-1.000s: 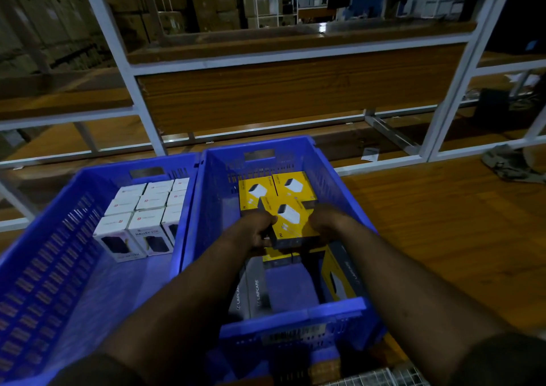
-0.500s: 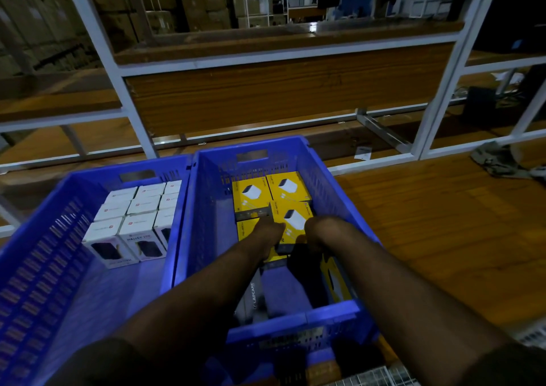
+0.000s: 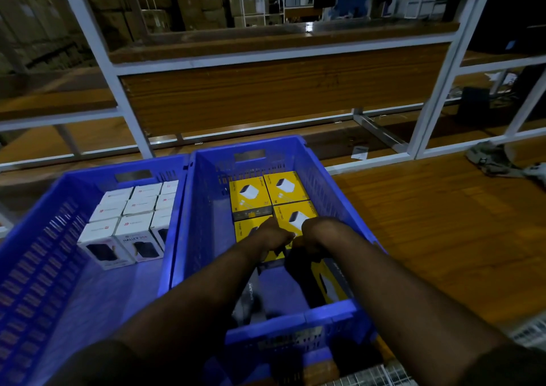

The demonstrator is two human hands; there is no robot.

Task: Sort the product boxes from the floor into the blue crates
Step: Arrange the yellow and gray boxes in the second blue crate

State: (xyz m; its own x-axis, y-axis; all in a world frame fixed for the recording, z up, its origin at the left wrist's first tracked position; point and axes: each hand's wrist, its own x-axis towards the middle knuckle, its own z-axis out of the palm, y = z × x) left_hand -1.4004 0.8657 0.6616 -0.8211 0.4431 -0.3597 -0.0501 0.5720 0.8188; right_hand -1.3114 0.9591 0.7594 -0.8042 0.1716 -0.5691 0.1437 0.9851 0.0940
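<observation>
Two blue crates stand side by side on the floor. The left crate [image 3: 38, 238] holds several white product boxes [image 3: 133, 217] at its far end. The right crate [image 3: 334, 184] holds yellow product boxes [image 3: 251, 193] in rows at its far end. Both my hands are down inside the right crate. My left hand [image 3: 273, 235] and my right hand [image 3: 317, 233] grip the near edge of one yellow box [image 3: 295, 215], which sits low in the second row on the right. My fingertips are hidden behind my hands.
Another yellow box [image 3: 329, 288] stands on edge at the crate's near right, beside grey boxes [image 3: 251, 297]. A white metal shelf frame [image 3: 130, 110] with wooden boards rises just behind the crates. On the wooden floor to the right lie a cloth [image 3: 493, 159] and a paper scrap [image 3: 359, 152].
The yellow box has gone down and forward in both my hands, from above the stack into the second row beside the other yellow boxes. My head has shifted slightly.
</observation>
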